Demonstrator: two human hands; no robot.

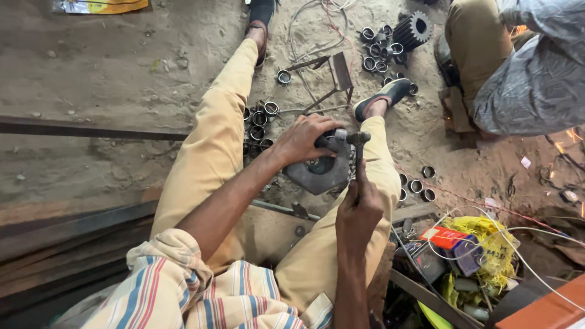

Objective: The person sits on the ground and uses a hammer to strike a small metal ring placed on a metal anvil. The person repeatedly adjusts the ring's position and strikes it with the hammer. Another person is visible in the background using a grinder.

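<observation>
Metal plate (320, 173), grey and roughly round with a hole near its middle, sits between the person's knees over the sandy ground, tilted up toward the camera. Left hand (303, 139) is clamped over the plate's top edge, fingers wrapped around a short metal stub (336, 139) sticking up there. Right hand (359, 210) is just below and right of the plate, fist closed around the handle of a hammer (358, 141); the hammer head is at the stub, touching or nearly so, can't tell which.

Small metal rings (259, 119) lie in a loose cluster just left of the plate, beside the left leg. More rings (417, 183) right of the plate, past the right knee. A bigger bunch of rings (378, 52) well above the plate, next to a dark gear (414, 29). Thin angle-iron frame (335, 76) lies above the plate, between the feet. Another person (518, 67) crouches up and right of the plate. Yellow bag with wires and small boxes (481, 244) down and right of the plate.
</observation>
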